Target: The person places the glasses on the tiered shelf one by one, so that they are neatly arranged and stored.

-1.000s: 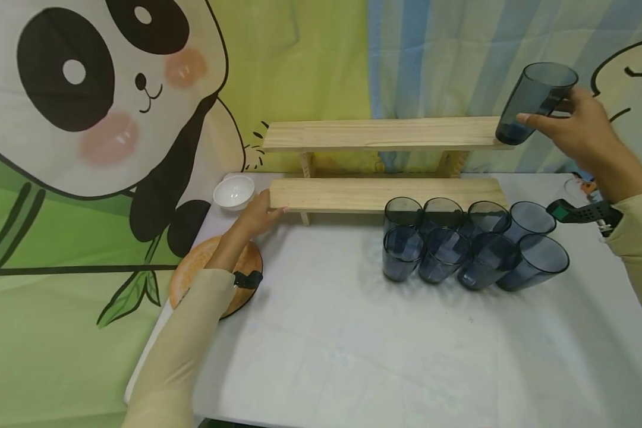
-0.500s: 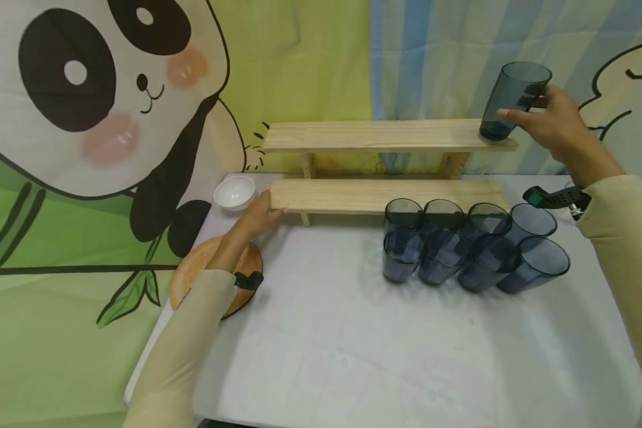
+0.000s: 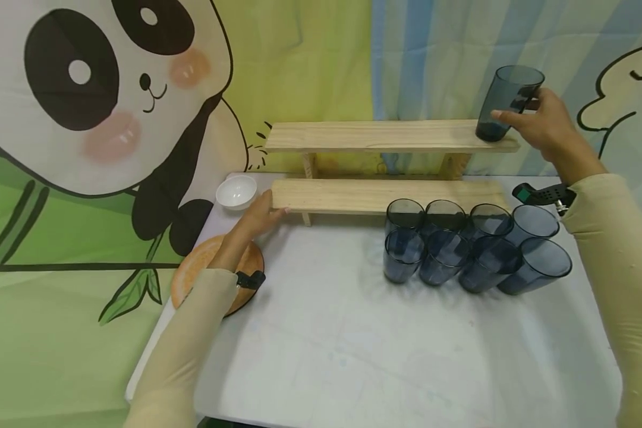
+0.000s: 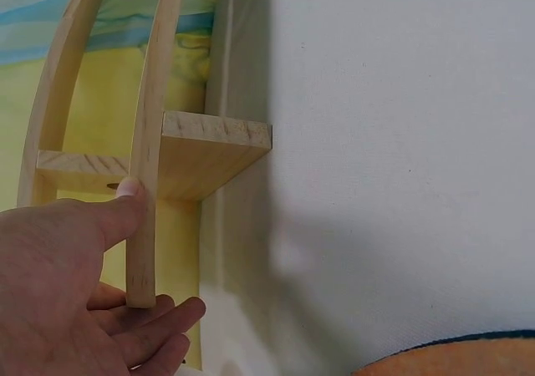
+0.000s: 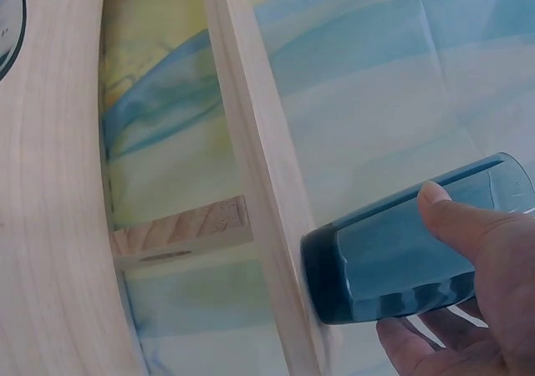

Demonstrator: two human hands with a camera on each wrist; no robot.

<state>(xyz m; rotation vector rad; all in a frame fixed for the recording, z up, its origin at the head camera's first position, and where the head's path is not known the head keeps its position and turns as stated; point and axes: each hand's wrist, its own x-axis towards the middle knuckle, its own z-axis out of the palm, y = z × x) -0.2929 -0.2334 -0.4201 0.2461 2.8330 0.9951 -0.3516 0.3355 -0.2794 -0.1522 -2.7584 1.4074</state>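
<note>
A two-tier wooden shelf, with an upper board point(image 3: 374, 135) and a lower board point(image 3: 348, 195), stands at the back of the table. My left hand point(image 3: 257, 217) grips the left end of the lower board; in the left wrist view the thumb presses one face and the fingers reach round the end. With my right hand point(image 3: 553, 131) I hold a blue-tinted drinking glass point(image 5: 401, 246), thumb on one side and fingers on the other. The glass is upright, its thick base right at the upper board's surface near the right end.
Several similar tinted glasses point(image 3: 444, 261) stand in two rows on the white table point(image 3: 326, 333), in front of the lower board's right half. A small white bowl point(image 3: 236, 192) sits left of the shelf. Under my left forearm lies a round orange-brown board point(image 3: 198, 261). A printed curtain hangs behind.
My right hand has brought the glass leftward and slightly down, from over the upper board's right end onto its surface. The left hand has stayed on the lower board.
</note>
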